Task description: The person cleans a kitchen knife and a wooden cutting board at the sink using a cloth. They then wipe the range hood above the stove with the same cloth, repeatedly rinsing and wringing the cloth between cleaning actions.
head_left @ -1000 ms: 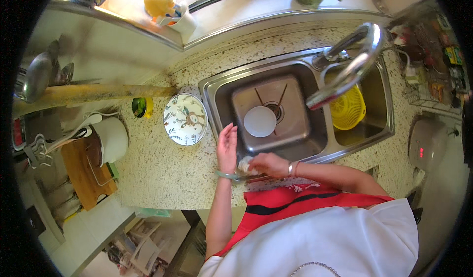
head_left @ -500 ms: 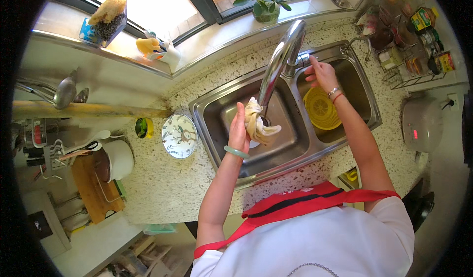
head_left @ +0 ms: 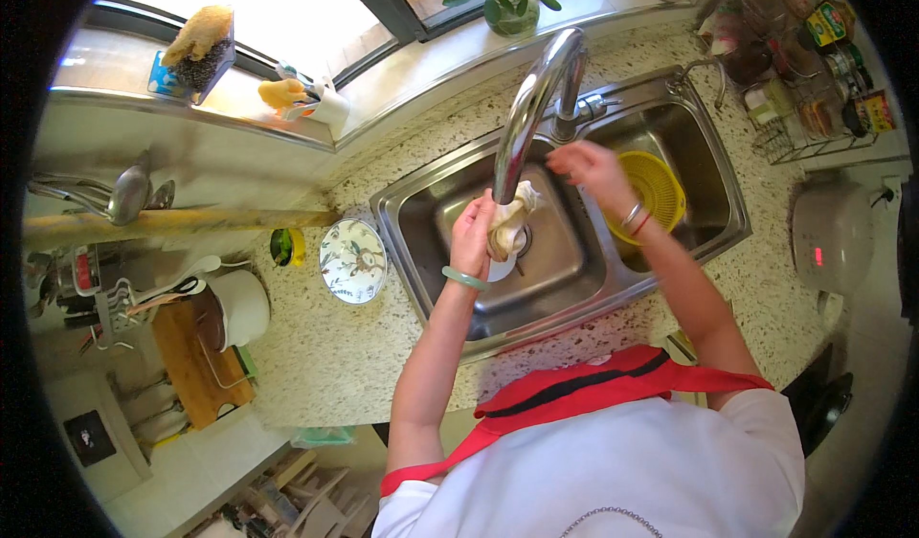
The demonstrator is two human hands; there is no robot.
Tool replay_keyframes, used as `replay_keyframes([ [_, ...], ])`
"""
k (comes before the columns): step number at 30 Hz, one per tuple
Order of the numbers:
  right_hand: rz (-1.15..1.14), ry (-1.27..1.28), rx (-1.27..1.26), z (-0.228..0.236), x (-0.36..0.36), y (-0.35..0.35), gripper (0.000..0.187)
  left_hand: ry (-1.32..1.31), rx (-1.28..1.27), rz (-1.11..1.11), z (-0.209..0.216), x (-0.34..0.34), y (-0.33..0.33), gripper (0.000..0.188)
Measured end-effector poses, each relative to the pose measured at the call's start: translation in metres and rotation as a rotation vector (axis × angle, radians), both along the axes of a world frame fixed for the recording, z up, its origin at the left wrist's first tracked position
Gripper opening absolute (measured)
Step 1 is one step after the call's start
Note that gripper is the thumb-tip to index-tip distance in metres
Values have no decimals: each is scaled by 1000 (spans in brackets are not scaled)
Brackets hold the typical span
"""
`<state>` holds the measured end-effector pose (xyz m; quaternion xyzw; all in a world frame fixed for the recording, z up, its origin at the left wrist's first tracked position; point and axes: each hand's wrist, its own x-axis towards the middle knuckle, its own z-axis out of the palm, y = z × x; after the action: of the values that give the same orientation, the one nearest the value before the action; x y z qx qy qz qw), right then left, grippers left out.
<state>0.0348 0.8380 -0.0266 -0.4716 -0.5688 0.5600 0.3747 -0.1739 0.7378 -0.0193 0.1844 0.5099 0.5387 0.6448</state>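
Observation:
My left hand point(head_left: 470, 235), with a jade bangle at its wrist, is closed on a wet-looking cream cloth point(head_left: 511, 227). The crumpled cloth hangs over the left sink basin point(head_left: 560, 280), just under the spout of the chrome faucet point(head_left: 525, 117). Over the divider between the basins is my right hand point(head_left: 595, 176), blurred by motion, with no object seen in it; its finger pose is unclear. It is apart from the faucet lever point(head_left: 598, 105). Part of a white round dish point(head_left: 501, 270) shows beneath the cloth.
A yellow colander point(head_left: 661, 189) sits in the right basin. Left of the sink, a patterned plate point(head_left: 352, 262) lies on the speckled counter point(head_left: 316, 370), near a yellow cup point(head_left: 295, 248). A white pot point(head_left: 241, 310) stands farther left. A spice rack point(head_left: 814, 88) is at right.
My right hand has left the faucet lever and moved left and nearer, toward the cloth. My left hand now grips the cloth with curled fingers, where it was flatter before.

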Motion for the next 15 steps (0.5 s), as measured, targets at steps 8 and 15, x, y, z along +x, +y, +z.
replay_keyframes([
  [8, 22, -15, -21, -11, -49, -52, 24, 745, 31, 44, 6, -6, 3, 19],
  [15, 57, -95, 307, 23, -79, -88, 20, 467, -184, 180, -38, -27, 13, 56],
])
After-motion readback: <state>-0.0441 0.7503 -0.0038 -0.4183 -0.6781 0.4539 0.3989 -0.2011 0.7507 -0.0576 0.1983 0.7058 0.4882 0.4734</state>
